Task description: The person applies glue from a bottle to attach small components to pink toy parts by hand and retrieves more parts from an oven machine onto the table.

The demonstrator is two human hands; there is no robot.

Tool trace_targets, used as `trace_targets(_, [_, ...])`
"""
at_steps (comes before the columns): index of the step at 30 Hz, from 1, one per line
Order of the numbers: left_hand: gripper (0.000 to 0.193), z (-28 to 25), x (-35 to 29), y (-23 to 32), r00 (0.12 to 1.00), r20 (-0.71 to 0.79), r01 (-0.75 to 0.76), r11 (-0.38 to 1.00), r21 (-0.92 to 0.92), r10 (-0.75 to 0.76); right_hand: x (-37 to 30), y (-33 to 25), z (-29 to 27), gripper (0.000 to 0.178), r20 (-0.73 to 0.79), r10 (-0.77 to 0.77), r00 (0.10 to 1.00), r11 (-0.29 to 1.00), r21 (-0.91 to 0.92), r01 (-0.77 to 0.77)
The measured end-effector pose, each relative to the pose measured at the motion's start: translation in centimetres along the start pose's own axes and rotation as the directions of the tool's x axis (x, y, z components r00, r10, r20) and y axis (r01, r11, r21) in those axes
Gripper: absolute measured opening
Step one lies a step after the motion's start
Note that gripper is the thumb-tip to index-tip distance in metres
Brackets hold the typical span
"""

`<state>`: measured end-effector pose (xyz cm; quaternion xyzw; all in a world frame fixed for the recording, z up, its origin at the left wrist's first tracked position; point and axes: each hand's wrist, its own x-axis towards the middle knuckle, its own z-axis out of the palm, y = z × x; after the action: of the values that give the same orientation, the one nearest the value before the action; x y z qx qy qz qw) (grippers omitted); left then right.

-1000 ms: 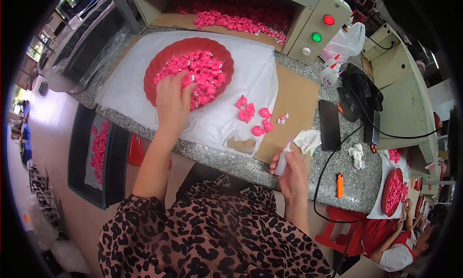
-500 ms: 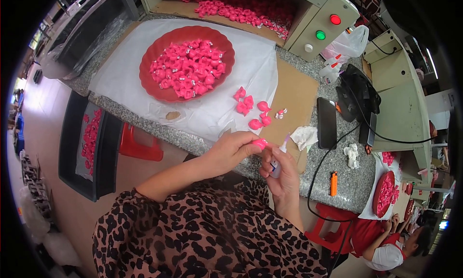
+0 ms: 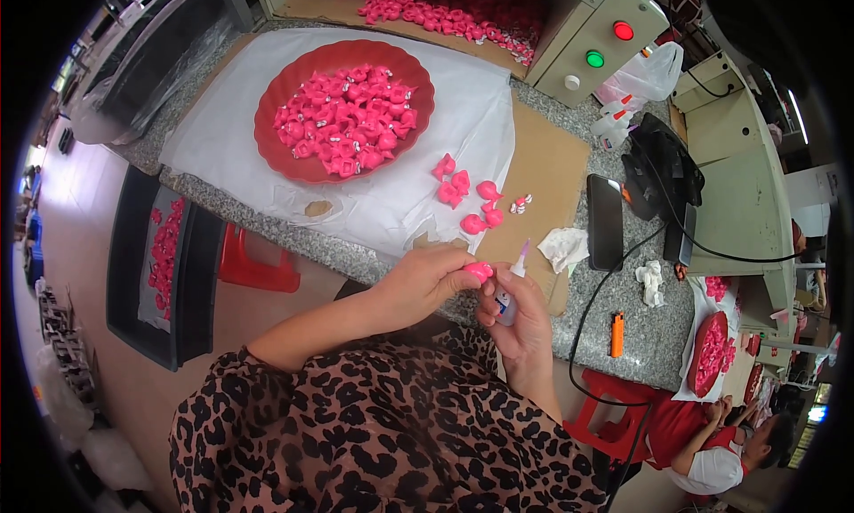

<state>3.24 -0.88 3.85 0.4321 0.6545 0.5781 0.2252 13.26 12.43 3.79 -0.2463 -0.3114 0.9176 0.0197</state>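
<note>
A small pink figurine part is pinched in my left hand, above the table's near edge. My right hand wraps round a small glue bottle, its thin purple tip pointing up and away. The fingertips of that hand also meet the pink part. Just beyond lie several loose pink parts on white paper, with some tiny white pieces on the cardboard beside them. A red scalloped bowl heaped with similar pink parts stands farther left.
A pale machine with lit buttons stands at the back, pink pieces inside. To the right are a phone, crumpled tissue, an orange lighter and a black cable. A dark bin sits lower left; a co-worker sits lower right.
The pink part has turned and shows more of its rounded side between my fingers. The bottle's tip has tilted slightly, a little farther from the part. Both hands stay nearly in place.
</note>
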Motion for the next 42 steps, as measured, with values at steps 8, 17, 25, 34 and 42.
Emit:
trace_targets(8, [0.016, 0.0, -0.3, -0.3, 0.999, -0.010, 0.039, 0.998, -0.046, -0.039, -0.1, 0.1, 0.3, 0.012, 0.000, 0.020, 1.000, 1.000, -0.009, -0.020])
trace_targets(17, [0.022, -0.2, -0.3, 0.2, 0.983, 0.054, 0.181, 0.965, -0.190, -0.174, -0.2, 0.1, 0.5, 0.010, 0.000, 0.023, 1.000, 0.999, -0.032, -0.023])
trace_targets(25, [0.023, -0.4, -0.2, 0.1, 0.963, 0.126, 0.264, 0.918, -0.294, -0.237, -0.3, 0.2, 0.8, 0.010, -0.035, 0.029, 0.999, 0.998, -0.048, -0.030])
trace_targets(34, [0.022, -0.3, -0.4, -0.5, 0.877, 0.259, 0.479, 0.773, -0.415, -0.404, 0.2, 1.0, 0.4, 0.017, -0.104, -0.092, 0.990, 0.979, -0.194, 0.070])
trace_targets(42, [0.023, -0.4, -0.7, -1.0, 0.884, 0.272, 0.467, 0.741, -0.482, -0.381, 0.1, 1.0, 0.4, 0.018, -0.088, -0.096, 0.991, 0.970, -0.233, 0.073])
